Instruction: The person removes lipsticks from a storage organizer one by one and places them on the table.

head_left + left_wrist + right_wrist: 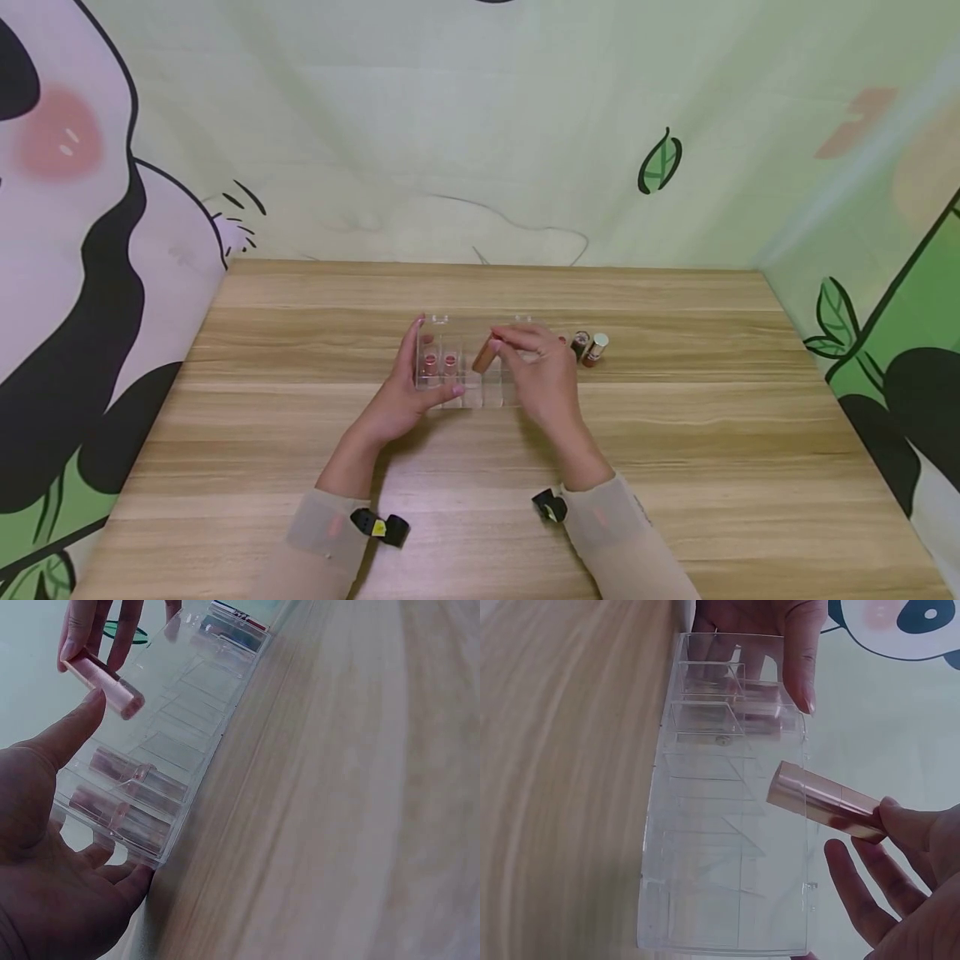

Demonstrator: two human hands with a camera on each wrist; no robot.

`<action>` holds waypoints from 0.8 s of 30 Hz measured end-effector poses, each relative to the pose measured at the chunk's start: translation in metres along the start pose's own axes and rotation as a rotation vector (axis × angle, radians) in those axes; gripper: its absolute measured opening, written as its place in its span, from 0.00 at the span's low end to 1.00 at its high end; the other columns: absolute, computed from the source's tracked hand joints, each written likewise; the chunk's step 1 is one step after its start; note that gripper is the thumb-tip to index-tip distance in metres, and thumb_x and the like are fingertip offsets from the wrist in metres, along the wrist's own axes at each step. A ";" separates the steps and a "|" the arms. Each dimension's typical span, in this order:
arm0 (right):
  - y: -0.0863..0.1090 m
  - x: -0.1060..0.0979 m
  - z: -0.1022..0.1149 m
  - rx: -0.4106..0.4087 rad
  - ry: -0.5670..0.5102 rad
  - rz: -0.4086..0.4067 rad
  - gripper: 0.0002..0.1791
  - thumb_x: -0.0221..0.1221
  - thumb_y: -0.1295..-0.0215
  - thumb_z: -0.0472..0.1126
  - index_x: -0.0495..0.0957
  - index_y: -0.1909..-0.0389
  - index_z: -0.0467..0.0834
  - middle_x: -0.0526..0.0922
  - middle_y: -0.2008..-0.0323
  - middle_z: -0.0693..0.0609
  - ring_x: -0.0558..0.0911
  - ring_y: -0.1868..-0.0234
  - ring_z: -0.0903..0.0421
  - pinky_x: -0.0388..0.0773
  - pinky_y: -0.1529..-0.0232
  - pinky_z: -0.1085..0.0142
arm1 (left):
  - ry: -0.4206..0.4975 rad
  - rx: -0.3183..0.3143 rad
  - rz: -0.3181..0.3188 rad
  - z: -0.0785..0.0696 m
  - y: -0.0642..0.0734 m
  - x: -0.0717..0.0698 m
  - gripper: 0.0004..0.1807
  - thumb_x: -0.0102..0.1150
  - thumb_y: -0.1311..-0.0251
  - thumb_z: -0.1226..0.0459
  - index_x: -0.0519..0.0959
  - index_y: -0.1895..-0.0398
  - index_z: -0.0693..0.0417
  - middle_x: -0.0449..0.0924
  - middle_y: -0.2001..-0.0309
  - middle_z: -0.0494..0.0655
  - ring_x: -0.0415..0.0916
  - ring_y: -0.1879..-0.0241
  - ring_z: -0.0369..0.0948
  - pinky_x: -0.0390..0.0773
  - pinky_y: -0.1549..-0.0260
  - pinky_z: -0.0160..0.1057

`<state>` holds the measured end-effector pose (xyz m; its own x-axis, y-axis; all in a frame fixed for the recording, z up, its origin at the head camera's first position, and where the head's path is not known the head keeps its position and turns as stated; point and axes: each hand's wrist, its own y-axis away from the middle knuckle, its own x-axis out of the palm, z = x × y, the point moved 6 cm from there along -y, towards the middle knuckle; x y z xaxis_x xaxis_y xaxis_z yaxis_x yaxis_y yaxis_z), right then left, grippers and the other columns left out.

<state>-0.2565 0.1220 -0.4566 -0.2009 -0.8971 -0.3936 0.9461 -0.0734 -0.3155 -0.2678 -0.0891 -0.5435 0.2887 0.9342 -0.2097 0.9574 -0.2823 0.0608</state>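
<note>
A clear plastic lipstick organizer with divided compartments stands on the wooden table, tilted in the wrist views. My left hand grips its left end, the thumb along the near side and the fingers behind and under. Between thumb and fingertips, my right hand pinches a shiny copper-pink lipstick tube. That tube slants over the middle compartments, its lower end close above them. Two pinkish lipsticks, one and another, stand side by side in the leftmost compartments. In the left wrist view, my left thumb tip overlaps the held tube.
Just right of the organizer, a dark lipstick and a silver-capped lipstick are on the table; a bit of red shows beside them, mostly behind my right hand. A printed fabric backdrop rises behind the table's far edge.
</note>
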 end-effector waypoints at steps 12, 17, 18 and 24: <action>-0.001 -0.008 0.002 0.041 -0.014 -0.018 0.09 0.74 0.33 0.39 0.93 0.53 0.48 0.90 0.49 0.52 0.85 0.42 0.52 0.79 0.39 0.54 | 0.007 0.001 -0.002 0.000 0.000 0.000 0.67 0.79 0.38 0.57 0.35 0.12 0.26 0.47 0.16 0.55 0.50 0.19 0.61 0.47 0.22 0.69; -0.002 -0.010 0.002 0.032 -0.021 -0.020 0.09 0.73 0.32 0.39 0.93 0.52 0.46 0.90 0.50 0.51 0.85 0.43 0.51 0.78 0.40 0.53 | 0.003 0.002 -0.003 0.000 0.000 0.000 0.67 0.79 0.38 0.57 0.35 0.13 0.24 0.47 0.16 0.55 0.51 0.19 0.61 0.48 0.22 0.68; -0.002 -0.010 0.002 0.029 -0.022 -0.021 0.10 0.73 0.32 0.39 0.93 0.52 0.45 0.90 0.50 0.50 0.85 0.44 0.50 0.78 0.40 0.52 | 0.002 0.002 -0.005 0.000 -0.001 0.000 0.67 0.79 0.38 0.57 0.35 0.13 0.24 0.47 0.16 0.55 0.51 0.19 0.61 0.48 0.22 0.68; -0.002 -0.013 0.002 0.037 -0.034 -0.020 0.10 0.73 0.33 0.38 0.92 0.51 0.45 0.90 0.52 0.50 0.88 0.52 0.49 0.80 0.44 0.45 | 0.002 0.001 -0.008 0.000 -0.001 0.000 0.67 0.80 0.38 0.57 0.36 0.13 0.22 0.48 0.16 0.55 0.50 0.18 0.61 0.47 0.21 0.68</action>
<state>-0.2556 0.1327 -0.4488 -0.2114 -0.9096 -0.3578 0.9509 -0.1067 -0.2905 -0.2692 -0.0890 -0.5439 0.2813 0.9368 -0.2078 0.9596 -0.2752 0.0585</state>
